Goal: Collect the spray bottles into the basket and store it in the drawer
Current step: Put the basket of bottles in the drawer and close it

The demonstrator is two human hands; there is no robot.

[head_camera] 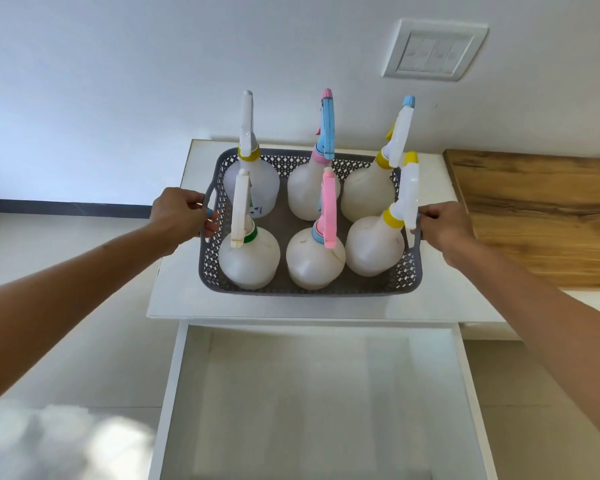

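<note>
A grey perforated basket (302, 292) sits on the white cabinet top (174, 299). Several white spray bottles stand upright in it in two rows, among them one with a pink trigger head (328, 209) in the front middle and one with a blue head (327, 128) behind it. My left hand (182, 216) is closed around the basket's left handle. My right hand (442, 228) grips the right handle, partly hidden behind a yellow-collared bottle (374, 244). Below the cabinet top, a white drawer (312, 403) is pulled out and open.
A white wall with a switch plate (433, 50) rises behind the cabinet. A wooden counter surface (541, 216) adjoins on the right. Pale tiled floor (66, 341) lies to the left of the drawer.
</note>
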